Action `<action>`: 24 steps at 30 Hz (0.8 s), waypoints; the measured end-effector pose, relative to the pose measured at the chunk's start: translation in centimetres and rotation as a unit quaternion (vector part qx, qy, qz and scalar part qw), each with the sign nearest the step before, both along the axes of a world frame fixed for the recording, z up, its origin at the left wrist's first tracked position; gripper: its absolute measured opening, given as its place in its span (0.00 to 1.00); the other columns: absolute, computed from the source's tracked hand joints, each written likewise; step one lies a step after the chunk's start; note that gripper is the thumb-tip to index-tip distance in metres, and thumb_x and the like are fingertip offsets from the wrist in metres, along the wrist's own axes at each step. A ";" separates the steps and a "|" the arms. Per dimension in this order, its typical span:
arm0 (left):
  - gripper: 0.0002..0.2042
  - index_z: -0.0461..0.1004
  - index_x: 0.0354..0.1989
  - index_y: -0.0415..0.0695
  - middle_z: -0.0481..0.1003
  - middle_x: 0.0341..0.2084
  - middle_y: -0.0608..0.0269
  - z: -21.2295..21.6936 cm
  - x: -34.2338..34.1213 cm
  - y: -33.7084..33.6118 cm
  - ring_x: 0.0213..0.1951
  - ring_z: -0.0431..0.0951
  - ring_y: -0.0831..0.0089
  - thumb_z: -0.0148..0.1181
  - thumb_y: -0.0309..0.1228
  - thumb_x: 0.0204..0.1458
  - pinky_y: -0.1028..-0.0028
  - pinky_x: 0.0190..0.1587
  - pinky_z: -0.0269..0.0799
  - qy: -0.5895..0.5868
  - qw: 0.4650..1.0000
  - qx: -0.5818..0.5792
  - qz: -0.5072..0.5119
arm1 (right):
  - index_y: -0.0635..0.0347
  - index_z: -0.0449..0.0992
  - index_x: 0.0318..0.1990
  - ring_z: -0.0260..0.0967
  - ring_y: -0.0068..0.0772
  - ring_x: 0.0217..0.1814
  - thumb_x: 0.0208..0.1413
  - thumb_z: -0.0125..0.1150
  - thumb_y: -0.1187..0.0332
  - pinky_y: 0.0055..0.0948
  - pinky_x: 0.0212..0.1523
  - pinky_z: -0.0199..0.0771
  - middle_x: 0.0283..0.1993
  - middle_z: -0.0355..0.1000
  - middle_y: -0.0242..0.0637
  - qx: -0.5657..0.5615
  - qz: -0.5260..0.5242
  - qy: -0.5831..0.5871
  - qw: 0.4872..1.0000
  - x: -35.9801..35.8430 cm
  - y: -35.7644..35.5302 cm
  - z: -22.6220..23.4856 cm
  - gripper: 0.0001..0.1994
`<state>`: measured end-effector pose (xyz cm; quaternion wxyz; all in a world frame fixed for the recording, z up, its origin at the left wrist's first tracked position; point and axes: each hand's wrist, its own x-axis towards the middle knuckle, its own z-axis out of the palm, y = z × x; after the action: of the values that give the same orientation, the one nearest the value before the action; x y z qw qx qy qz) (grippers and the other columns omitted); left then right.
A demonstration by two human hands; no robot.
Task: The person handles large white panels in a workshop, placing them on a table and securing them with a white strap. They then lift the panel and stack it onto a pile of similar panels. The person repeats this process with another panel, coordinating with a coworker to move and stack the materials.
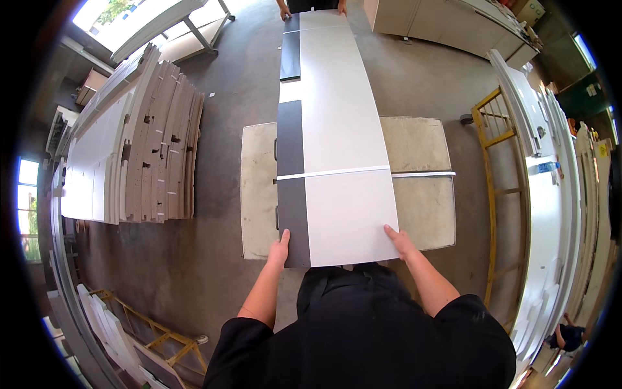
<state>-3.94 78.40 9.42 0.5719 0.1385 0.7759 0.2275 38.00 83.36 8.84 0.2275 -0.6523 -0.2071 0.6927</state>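
Note:
A long bundle of flat panels stretches away from me, a wide white panel with dark grey panels along its left side. A thin white strap crosses it. My left hand grips the near left edge, its thumb on the dark grey face. At the near right edge my right hand clasps the white panel, thumb on top. Under the panels the fingers of both hands are hidden. Another person's hands hold the far end.
Beneath the bundle sits a low beige platform, with a white strap across its right part. Upright board stacks stand at left. At right, a yellow-framed cart carries white panels. A long cabinet is behind.

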 end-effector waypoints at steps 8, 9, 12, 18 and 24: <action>0.40 0.60 0.69 0.38 0.67 0.65 0.55 3.4 2.5 -3.4 0.65 0.67 0.62 0.32 0.63 0.65 0.66 0.67 0.60 -0.170 0.975 0.054 0.132 | 0.77 0.69 0.59 0.74 0.44 0.56 0.63 0.54 0.40 0.42 0.56 0.74 0.56 0.74 0.53 0.001 -0.031 0.023 0.999 2.2 -1.3 3.5 0.39; 0.40 0.61 0.69 0.38 0.68 0.64 0.55 4.2 2.8 -3.2 0.65 0.67 0.62 0.32 0.63 0.65 0.65 0.67 0.60 -0.172 0.975 0.059 0.129 | 0.75 0.68 0.61 0.72 0.44 0.59 0.63 0.52 0.40 0.42 0.59 0.72 0.58 0.72 0.52 0.001 -0.024 0.033 0.999 2.5 -1.3 3.7 0.39; 0.38 0.64 0.67 0.37 0.70 0.62 0.55 9.9 4.5 -3.3 0.62 0.70 0.65 0.34 0.62 0.66 0.66 0.64 0.64 -0.198 0.968 0.070 0.135 | 0.70 0.65 0.65 0.66 0.44 0.66 0.65 0.48 0.38 0.41 0.66 0.65 0.64 0.68 0.49 -0.001 -0.009 0.056 0.998 3.6 -2.2 4.8 0.39; 0.32 0.67 0.61 0.31 0.75 0.54 0.52 11.0 2.1 -6.0 0.53 0.75 0.65 0.48 0.53 0.65 0.68 0.57 0.70 -0.152 0.974 0.153 0.073 | 0.68 0.65 0.64 0.66 0.44 0.64 0.66 0.49 0.42 0.41 0.65 0.65 0.64 0.68 0.47 0.042 0.001 0.067 0.997 1.1 -3.2 10.0 0.35; 0.28 0.64 0.62 0.32 0.75 0.52 0.50 16.2 -3.5 -8.4 0.54 0.75 0.66 0.57 0.43 0.63 0.68 0.56 0.70 -0.132 0.962 0.240 0.013 | 0.67 0.70 0.60 0.72 0.42 0.57 0.65 0.55 0.50 0.42 0.59 0.72 0.56 0.74 0.45 0.121 0.008 0.068 0.990 -1.9 -6.4 11.8 0.28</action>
<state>-7.45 69.96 25.60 0.6162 0.2303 0.6180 0.4305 36.11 77.00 20.64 0.3129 -0.5694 -0.2789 0.7071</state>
